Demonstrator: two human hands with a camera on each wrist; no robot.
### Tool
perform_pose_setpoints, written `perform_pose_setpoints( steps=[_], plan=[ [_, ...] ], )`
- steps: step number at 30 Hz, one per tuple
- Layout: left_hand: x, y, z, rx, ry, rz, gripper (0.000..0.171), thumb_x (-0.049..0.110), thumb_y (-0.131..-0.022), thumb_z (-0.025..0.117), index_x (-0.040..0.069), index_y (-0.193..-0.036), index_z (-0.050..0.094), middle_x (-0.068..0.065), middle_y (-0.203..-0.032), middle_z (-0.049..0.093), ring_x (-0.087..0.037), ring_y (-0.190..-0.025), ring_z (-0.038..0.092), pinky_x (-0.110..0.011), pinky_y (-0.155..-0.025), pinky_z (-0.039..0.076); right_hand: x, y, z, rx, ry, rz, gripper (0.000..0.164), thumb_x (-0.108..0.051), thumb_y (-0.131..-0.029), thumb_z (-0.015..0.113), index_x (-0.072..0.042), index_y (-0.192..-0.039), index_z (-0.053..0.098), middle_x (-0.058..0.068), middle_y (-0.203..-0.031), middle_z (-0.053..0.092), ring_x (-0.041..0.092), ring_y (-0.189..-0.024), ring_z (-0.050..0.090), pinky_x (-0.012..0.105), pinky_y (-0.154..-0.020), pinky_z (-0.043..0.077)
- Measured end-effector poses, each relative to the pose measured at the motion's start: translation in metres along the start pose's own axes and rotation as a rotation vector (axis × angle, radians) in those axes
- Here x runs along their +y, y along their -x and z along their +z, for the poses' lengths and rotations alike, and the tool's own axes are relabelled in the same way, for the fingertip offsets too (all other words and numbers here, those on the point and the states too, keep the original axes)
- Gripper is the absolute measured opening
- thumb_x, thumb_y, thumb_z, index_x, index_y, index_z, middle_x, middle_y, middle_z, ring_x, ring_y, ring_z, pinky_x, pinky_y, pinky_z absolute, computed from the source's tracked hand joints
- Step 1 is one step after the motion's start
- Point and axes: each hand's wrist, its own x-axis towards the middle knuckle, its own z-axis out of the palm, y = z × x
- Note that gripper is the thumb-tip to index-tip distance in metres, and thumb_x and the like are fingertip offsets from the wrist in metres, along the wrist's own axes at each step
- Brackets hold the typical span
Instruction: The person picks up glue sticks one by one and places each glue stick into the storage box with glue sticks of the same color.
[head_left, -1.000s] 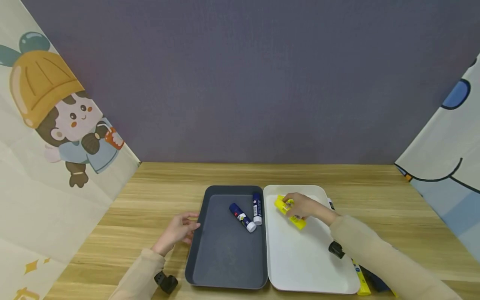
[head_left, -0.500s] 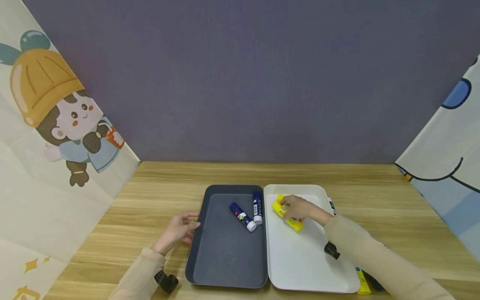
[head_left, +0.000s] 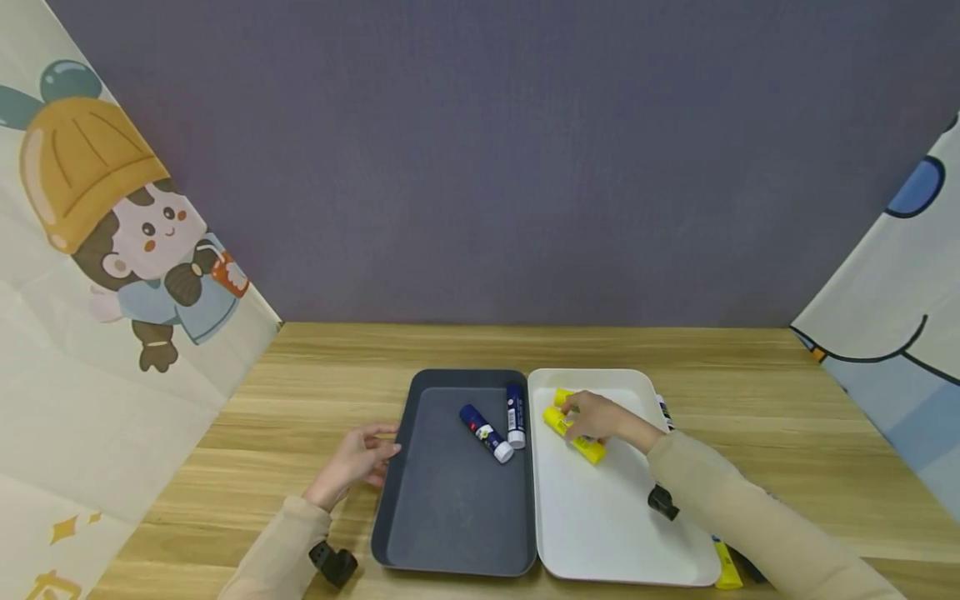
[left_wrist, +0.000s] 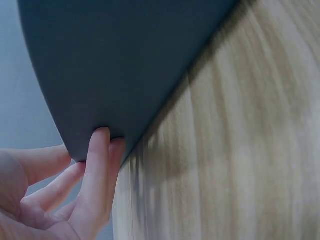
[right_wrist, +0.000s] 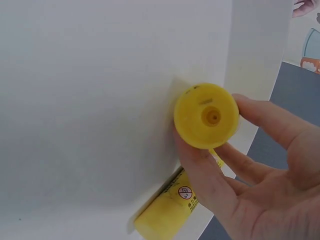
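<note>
My right hand grips a yellow glue stick over the far half of the white tray. In the right wrist view the round end of this glue stick faces the camera, between thumb and fingers. A second yellow glue stick lies beside it in the tray, partly behind the hand. On the other side, my left hand holds the left wall of the dark grey tray. Its fingertips press the outer wall, with the thumb at the rim.
Two navy glue sticks with white caps, one slanted and one along the side wall, lie in the grey tray. Right of the white tray are another yellow glue stick and a white-and-dark item, partly hidden. A grey panel stands behind the table.
My right hand has shifted slightly left and nearer with the yellow glue stick, exposing more of the second one behind it. The left hand and grey tray have stayed put.
</note>
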Motion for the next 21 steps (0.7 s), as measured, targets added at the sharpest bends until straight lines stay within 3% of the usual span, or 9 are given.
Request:
perform_pose_setpoints(
  steps=[14,21],
  plan=[
    [0.0010,0.0003,0.0002,0.005,-0.003,-0.001,0.039,0.005,-0.085,0.057,-0.004,-0.121,0.048,-0.014,-0.084,0.060,-0.016,-0.054,0.055,-0.034,-0.049,0.051,0.0003,0.0018,-0.0006,0.054,0.043,-0.002,0.035,-0.009,-0.077,0.065,-0.002,-0.110,0.057,0.019,-0.115,0.051,0.015,-0.063,0.051,0.025,-0.050,0.049],
    [-0.0008,-0.0017,0.0000,0.003,-0.005,0.005,0.038,0.003,-0.084,0.056,-0.004,-0.121,0.049,-0.013,-0.083,0.060,-0.016,-0.054,0.055,-0.033,-0.049,0.050,-0.0026,0.0069,-0.0031,0.122,0.086,0.002,0.038,-0.008,-0.076,0.064,0.000,-0.113,0.057,0.012,-0.093,0.059,0.013,-0.053,0.050,0.021,-0.046,0.044]
  ],
)
